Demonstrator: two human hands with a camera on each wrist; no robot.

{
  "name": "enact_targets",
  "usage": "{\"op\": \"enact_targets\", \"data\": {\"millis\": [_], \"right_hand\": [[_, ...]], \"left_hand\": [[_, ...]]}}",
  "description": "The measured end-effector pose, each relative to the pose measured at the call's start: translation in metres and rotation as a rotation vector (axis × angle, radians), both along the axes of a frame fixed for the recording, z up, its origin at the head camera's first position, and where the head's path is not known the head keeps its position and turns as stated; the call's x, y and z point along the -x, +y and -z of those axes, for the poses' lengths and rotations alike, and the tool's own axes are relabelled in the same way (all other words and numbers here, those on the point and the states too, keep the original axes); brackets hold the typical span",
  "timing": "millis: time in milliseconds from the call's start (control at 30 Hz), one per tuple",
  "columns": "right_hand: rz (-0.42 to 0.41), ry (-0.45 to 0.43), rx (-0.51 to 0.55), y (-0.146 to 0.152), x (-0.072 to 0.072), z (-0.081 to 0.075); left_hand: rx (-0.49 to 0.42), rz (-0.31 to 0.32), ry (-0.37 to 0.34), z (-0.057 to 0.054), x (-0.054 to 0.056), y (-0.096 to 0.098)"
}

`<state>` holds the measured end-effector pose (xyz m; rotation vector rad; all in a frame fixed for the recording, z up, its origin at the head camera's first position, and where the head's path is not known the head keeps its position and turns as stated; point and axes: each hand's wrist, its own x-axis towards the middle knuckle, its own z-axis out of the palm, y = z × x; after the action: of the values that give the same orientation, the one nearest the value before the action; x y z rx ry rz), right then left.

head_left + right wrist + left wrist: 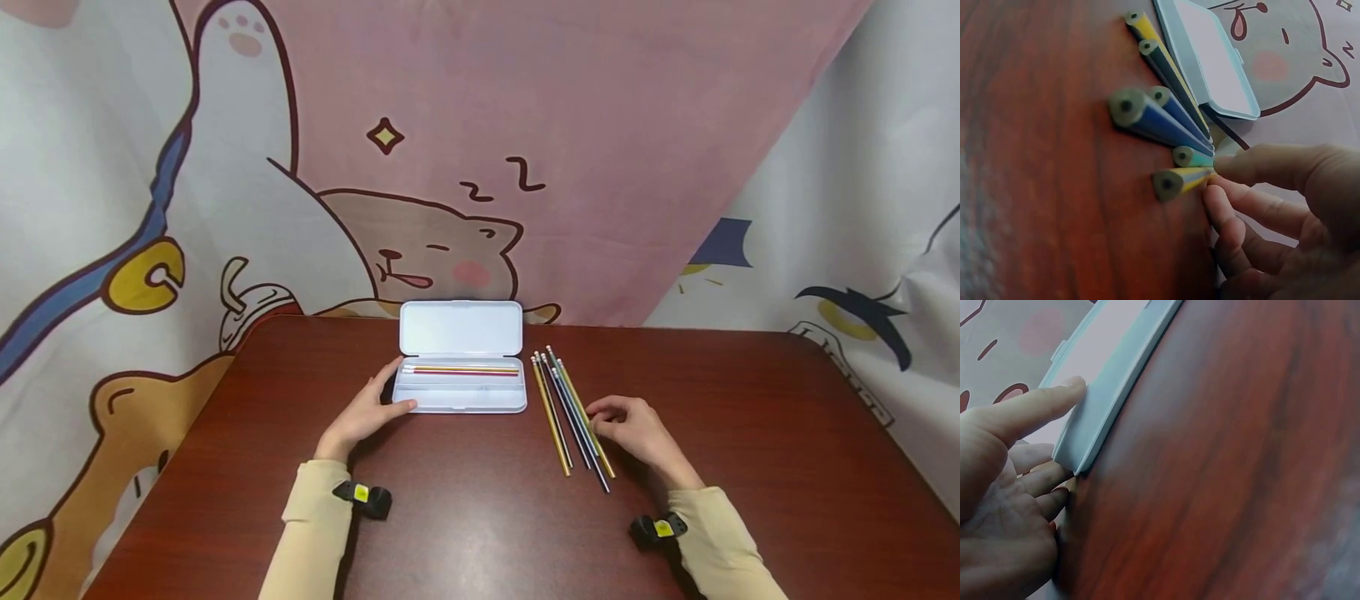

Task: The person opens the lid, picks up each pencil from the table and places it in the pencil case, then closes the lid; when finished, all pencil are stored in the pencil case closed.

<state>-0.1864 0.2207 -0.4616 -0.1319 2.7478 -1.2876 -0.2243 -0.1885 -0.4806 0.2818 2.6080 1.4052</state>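
Two grips showed: left hand spread against the pencil case, right hand lightly pinching the rightmost yellow pencil on the desk. Picking-up seemed underway; a clean lift looked due.

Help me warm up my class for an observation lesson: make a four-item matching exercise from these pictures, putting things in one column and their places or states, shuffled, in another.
Things:
1. lid
2. left hand
3. right hand
4. loose pencils

Places or states:
A. at the left end of the pencil case
B. lying on the table
C. raised at the case's far side
D. close against a yellow pencil

Pairs: 1-C, 2-A, 3-D, 4-B
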Motion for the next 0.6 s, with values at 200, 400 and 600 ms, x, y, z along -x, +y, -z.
{"op": "enact_targets", "data": {"millis": [200, 400, 600], "right_hand": [[0.033, 0.054, -0.05, -0.0047, -0.0011, 0.0008], [0.071, 0.08, -0.134, -0.0097, 0.0003, 0.0026], [0.105, 0.08, -0.159, -0.0098, 0.0011, 0.0042]], "left_hand": [[-0.011, 0.003, -0.01, -0.0011, -0.0005, 0.0003], [-0.007, 0.003, -0.006, -0.0006, -0.0006, 0.0003], [0.0, 0.003, -0.003, -0.0017, -0.0013, 0.0019]]}}
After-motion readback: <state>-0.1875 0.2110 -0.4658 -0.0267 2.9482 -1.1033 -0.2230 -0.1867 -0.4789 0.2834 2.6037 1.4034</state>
